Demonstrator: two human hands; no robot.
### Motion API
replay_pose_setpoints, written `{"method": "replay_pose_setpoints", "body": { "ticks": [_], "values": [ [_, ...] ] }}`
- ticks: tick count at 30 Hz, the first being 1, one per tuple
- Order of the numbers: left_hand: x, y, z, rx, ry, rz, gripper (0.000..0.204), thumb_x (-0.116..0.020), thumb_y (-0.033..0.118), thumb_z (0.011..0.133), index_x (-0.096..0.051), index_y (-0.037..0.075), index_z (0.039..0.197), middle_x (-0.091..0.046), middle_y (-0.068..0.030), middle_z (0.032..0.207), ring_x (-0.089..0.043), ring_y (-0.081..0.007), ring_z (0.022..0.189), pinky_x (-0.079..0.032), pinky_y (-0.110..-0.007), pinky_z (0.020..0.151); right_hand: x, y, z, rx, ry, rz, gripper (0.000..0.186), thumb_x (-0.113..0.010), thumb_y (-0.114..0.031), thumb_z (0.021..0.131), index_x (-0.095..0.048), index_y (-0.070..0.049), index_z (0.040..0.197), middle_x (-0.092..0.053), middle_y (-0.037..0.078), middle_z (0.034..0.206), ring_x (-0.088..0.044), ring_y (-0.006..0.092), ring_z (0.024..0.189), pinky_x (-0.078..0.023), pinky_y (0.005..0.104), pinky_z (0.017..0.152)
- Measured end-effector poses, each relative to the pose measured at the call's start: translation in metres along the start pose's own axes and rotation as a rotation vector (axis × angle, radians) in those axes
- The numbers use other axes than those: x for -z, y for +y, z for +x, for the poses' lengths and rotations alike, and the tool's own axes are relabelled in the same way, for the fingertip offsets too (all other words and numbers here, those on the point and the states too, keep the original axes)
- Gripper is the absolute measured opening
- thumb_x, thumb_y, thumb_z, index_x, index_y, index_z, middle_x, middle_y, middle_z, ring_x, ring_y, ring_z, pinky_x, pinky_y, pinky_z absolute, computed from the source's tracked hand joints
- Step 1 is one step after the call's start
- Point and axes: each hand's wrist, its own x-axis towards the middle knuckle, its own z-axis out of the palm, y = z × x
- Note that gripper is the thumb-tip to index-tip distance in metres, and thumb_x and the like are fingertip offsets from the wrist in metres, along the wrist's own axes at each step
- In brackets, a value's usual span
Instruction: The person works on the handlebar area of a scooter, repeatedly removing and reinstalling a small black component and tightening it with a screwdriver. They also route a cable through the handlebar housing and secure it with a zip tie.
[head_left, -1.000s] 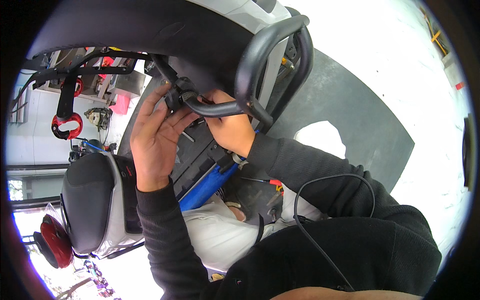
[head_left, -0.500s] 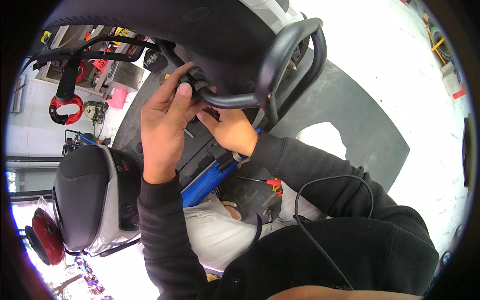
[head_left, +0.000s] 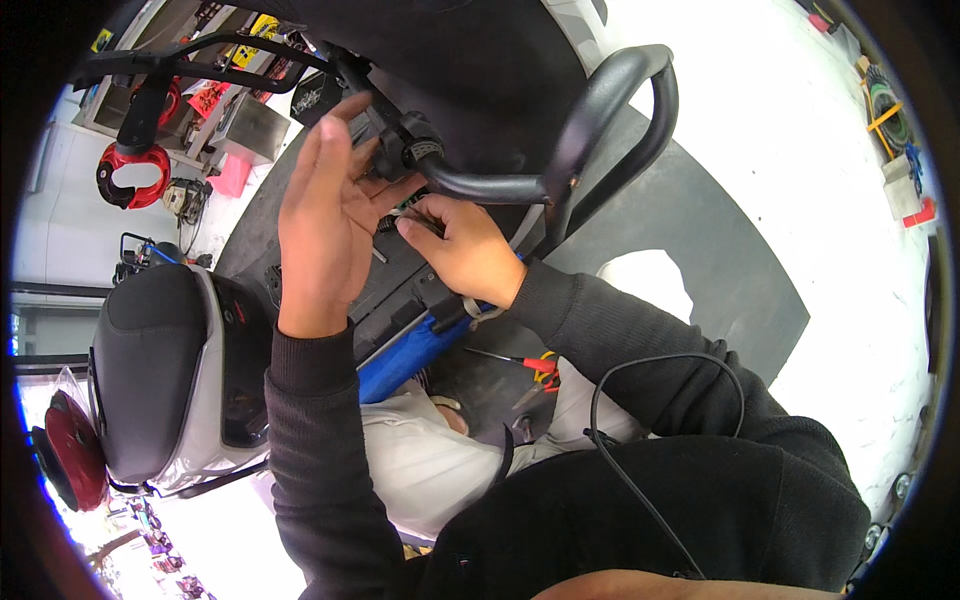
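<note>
My left hand is raised with its fingers spread and its palm turned toward a black clamp fitting on the scooter's curved black grab rail; it holds nothing. Just below the fitting, my right hand pinches a small dark tool between thumb and fingertips, its tip pointing at my left palm. Both sleeves are black. What the tool's tip touches is hidden between the hands.
A grey and black scooter body with a red tail light is at the left. Red-handled pliers lie on a dark floor mat beside a blue part. A red hook hangs at upper left.
My left hand has let go of the clamp fitting and opened flat. My right hand has dropped slightly below the rail, still pinching the small tool.
</note>
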Motion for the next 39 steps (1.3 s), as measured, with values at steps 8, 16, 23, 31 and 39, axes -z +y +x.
{"method": "replay_pose_setpoints", "body": {
  "ticks": [8,16,23,31,39],
  "values": [
    [-0.013,-0.013,0.009,0.319,0.024,-0.358,0.085,-0.057,0.074,0.099,-0.062,-0.008,0.122,-0.067,-0.0222,0.117,-0.068,-0.0388,0.112,-0.054,-0.054,0.106,0.005,0.003,-0.005,0.035,0.004,-0.111,0.026,-0.073,-0.018,0.095,-0.069,0.005,0.105,-0.072,0.022,0.091,-0.071,0.0364,0.084,-0.054,0.0422,0.075],
    [-0.013,-0.055,0.014,0.188,-0.212,-0.887,0.097,-0.057,0.078,0.096,-0.050,-0.008,0.142,-0.056,-0.0189,0.124,-0.055,-0.0297,0.102,-0.049,-0.043,0.095,-0.004,0.027,-0.002,0.251,0.048,-0.114,0.032,-0.069,-0.011,0.090,-0.064,0.005,0.117,-0.069,0.032,0.110,-0.065,0.0515,0.108,-0.054,0.0525,0.088],
    [-0.017,-0.042,0.024,0.273,-0.121,-0.722,0.094,-0.045,0.088,0.094,-0.062,-0.003,0.109,-0.061,-0.0151,0.098,-0.056,-0.0276,0.085,-0.049,-0.042,0.080,0.004,0.014,-0.008,0.185,0.022,-0.003,0.028,-0.071,-0.011,0.092,-0.066,0.004,0.115,-0.071,0.029,0.105,-0.068,0.0479,0.102,-0.054,0.0496,0.087],
    [-0.022,-0.034,0.036,0.326,-0.021,-0.704,0.071,-0.054,0.070,0.100,-0.063,0.001,0.088,-0.061,-0.0151,0.081,-0.055,-0.0272,0.075,-0.044,-0.041,0.070,0.010,0.010,-0.011,0.241,0.052,-0.012,0.027,-0.074,-0.014,0.095,-0.068,0.004,0.113,-0.072,0.023,0.105,-0.071,0.0335,0.095,-0.054,0.0429,0.084],
    [-0.026,-0.041,0.039,0.238,0.039,-0.703,0.059,-0.059,0.057,0.102,-0.066,0.003,0.081,-0.062,-0.0148,0.071,-0.055,-0.0267,0.065,-0.041,-0.040,0.064,0.008,0.008,-0.011,0.151,-0.043,0.036,0.019,-0.071,-0.012,0.092,-0.068,0.005,0.098,-0.070,0.025,0.090,-0.071,0.0423,0.089,-0.054,0.0483,0.079]
  ]
}}
